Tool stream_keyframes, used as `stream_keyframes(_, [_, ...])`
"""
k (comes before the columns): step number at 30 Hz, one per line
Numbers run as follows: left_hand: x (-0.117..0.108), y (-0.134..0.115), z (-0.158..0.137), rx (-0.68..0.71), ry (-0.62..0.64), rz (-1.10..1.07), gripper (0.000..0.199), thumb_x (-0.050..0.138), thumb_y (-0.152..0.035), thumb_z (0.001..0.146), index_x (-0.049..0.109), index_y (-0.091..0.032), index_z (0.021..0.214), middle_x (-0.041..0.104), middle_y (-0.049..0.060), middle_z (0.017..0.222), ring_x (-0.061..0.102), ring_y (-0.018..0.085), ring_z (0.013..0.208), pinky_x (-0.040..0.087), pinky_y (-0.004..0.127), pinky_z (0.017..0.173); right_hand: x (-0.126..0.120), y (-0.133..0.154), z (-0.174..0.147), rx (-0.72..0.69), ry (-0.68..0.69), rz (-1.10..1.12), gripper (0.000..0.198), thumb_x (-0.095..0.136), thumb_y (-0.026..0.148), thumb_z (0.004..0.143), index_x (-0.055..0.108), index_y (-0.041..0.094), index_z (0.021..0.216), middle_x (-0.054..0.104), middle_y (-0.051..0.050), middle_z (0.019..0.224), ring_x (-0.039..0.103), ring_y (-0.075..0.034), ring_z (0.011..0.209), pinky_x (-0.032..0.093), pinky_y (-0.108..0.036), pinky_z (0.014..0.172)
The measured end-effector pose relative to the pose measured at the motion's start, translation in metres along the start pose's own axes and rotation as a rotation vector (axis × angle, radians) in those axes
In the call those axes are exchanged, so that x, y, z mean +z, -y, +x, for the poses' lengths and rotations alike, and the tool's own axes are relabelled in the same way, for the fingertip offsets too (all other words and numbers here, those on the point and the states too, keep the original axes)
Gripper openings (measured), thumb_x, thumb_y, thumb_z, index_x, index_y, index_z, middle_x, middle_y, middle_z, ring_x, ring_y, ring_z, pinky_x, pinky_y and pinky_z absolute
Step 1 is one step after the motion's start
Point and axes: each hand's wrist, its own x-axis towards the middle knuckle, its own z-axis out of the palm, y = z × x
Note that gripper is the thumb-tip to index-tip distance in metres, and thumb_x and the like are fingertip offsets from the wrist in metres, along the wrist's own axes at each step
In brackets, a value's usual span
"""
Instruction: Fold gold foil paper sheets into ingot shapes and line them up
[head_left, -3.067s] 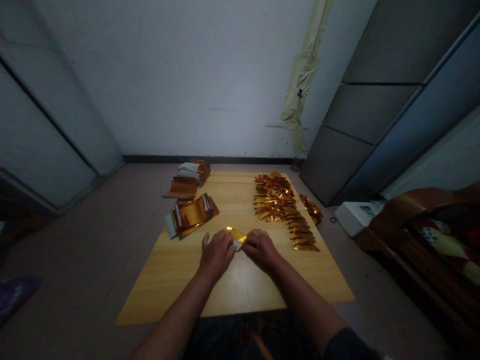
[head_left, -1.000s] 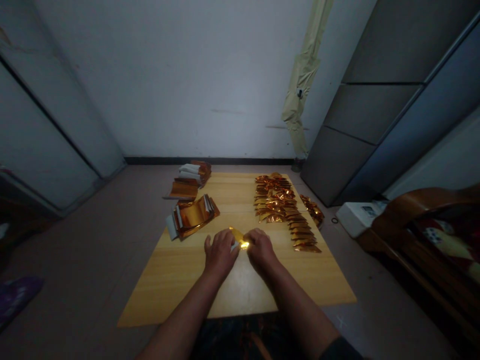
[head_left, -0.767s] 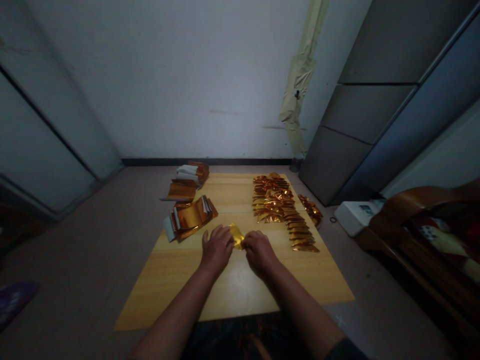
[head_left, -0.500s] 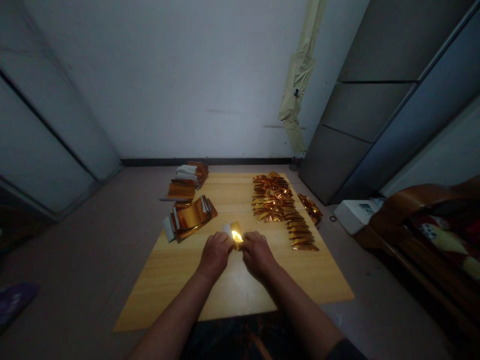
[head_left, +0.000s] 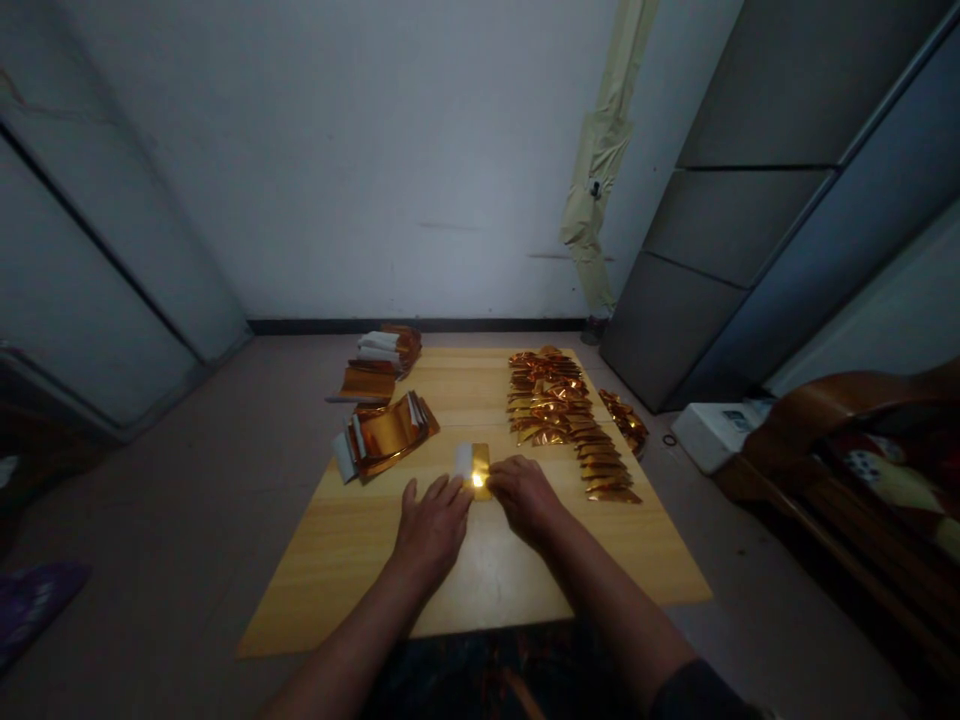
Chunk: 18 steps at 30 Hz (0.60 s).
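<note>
Here, the left hand (head_left: 431, 525) rests unclenched at the near left of a gold-and-white sheet (head_left: 480, 460) mid-table (head_left: 480, 580); the right hand (head_left: 526, 497) curls at its right edge, whether pinching I can't tell. Farther: folded gold pieces (head_left: 549, 390) right, a foil stack (head_left: 386, 430) left.

Hands (head_left: 433, 522) at sheet (head_left: 481, 462) (gold, white)

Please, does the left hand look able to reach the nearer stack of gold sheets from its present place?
Probably yes: the nearer stack of gold sheets lies a little beyond the left hand, towards its left, and only tabletop shows between. However, its fingertips are at the gold-and-white sheet.
</note>
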Motion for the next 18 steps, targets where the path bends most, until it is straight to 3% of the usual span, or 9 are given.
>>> stream_keyframes(8, [0.001, 0.007, 0.018, -0.065, -0.009, -0.091, 0.020, 0.059, -0.030, 0.087, 0.064, -0.031, 0.106, 0.064, 0.003, 0.129, 0.052, 0.027, 0.125, 0.020, 0.063, 0.109, 0.002, -0.003, 0.002, -0.026, 0.012, 0.002, 0.018, 0.056, 0.015, 0.089, 0.069, 0.026, 0.093, 0.067, -0.001, 0.108, 0.049, -0.018, 0.101, 0.031, -0.031, 0.087])
stream_keyframes(12, [0.002, 0.006, 0.022, -0.036, -0.088, -0.072, 0.013, 0.059, -0.027, 0.087, 0.066, -0.029, 0.098, 0.069, 0.003, 0.119, 0.058, 0.024, 0.115, 0.020, 0.058, 0.111, 0.002, -0.004, 0.003, -0.030, 0.021, 0.000, 0.019, 0.057, 0.017, 0.089, 0.070, 0.028, 0.098, 0.067, 0.000, 0.115, 0.050, -0.019, 0.103, 0.031, -0.032, 0.088])
stream_keyframes(18, [0.006, 0.010, 0.022, 0.021, -0.127, -0.058, 0.014, 0.058, -0.028, 0.089, 0.066, -0.029, 0.101, 0.070, 0.003, 0.117, 0.060, 0.023, 0.110, 0.017, 0.057, 0.112, 0.001, -0.005, 0.004, -0.013, 0.028, 0.013, 0.028, 0.056, 0.014, 0.086, 0.068, 0.028, 0.108, 0.065, -0.002, 0.121, 0.051, -0.019, 0.103, 0.031, -0.033, 0.088])
